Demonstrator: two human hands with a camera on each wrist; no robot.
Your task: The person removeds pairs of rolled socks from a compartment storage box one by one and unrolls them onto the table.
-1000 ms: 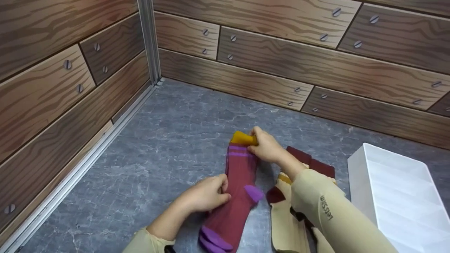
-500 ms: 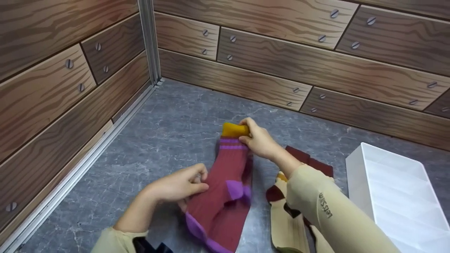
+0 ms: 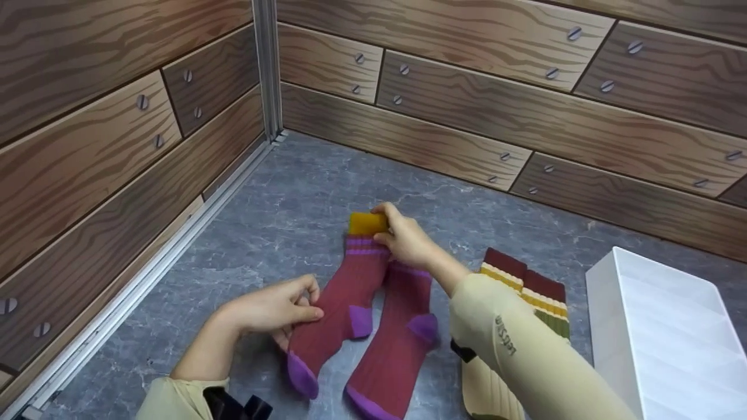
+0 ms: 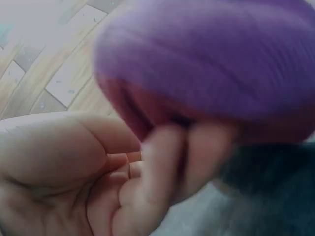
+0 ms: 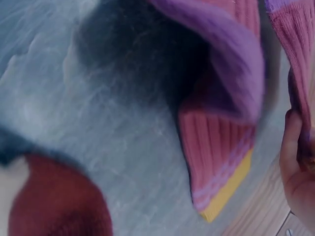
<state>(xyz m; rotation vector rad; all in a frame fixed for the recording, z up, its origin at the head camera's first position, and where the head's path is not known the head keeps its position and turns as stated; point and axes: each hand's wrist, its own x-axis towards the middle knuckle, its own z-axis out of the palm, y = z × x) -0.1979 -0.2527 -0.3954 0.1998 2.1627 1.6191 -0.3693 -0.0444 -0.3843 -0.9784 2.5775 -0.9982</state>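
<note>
In the head view, a maroon sock (image 3: 344,280) with purple toe, heel and stripes and a mustard cuff is held by both hands. My right hand (image 3: 408,239) pinches it at the cuff, thumb on top. Down at the foot, my left hand (image 3: 280,306) grips the near-left edge, and the purple toe (image 4: 206,54) fills the upper left wrist view over curled fingers. A matching sock (image 3: 397,350) lies on the grey surface to the right; its mustard cuff (image 5: 226,191) shows in the right wrist view. My right hand overlaps its upper end in the head view.
Right of the maroon pair lie cream socks (image 3: 490,388) with maroon cuffs and mustard and green bands, partly hidden by my right sleeve. A white box (image 3: 604,326) stands at the far right. Wood-patterned panels (image 3: 443,111) wall off the back and left.
The two maroon socks, stacked together a second ago, now lie apart. Both hands have moved left with the upper sock, leaving the other to its right.
</note>
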